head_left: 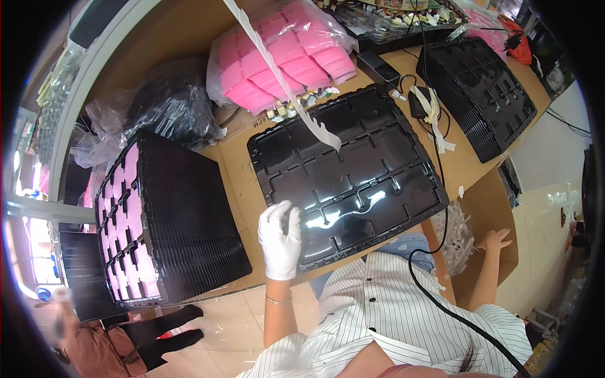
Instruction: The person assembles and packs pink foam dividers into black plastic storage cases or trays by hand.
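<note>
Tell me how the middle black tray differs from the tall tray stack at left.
The middle tray lies low, while the left tray stack rises many layers high. The middle tray's compartments show bare black plastic; the left tray stack's top compartments hold pink pieces. The left hand is at the middle tray's edge, not on the stack. Both are black, with ridges between compartments.

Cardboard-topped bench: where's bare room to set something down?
The clearest patch is the cardboard strip between the left tray stack and the middle black plastic tray. Another lies between that tray and the right tray stack, beside the black cable. The back is crowded: bagged pink sheets, a black box.
</note>
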